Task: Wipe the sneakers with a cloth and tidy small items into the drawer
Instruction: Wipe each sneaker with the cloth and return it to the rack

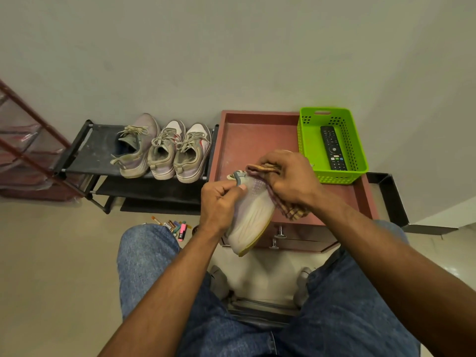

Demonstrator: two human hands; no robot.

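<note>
Head view: beige floor (51,266), grey wall (231,47)

Dim, even indoor light with a strong wide-angle bend.
You see soft shadows under the shoe rack (144,176), mild glare on the floor (461,271) at right, curved walls at the edges, and slightly soft, blurred hands.

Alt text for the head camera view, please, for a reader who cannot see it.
A seated person's left hand grips a pale sneaker while the right hand wipes it with a checked cloth. Three sneakers sit on a black shoe rack; a remote lies in a green basket.
</note>
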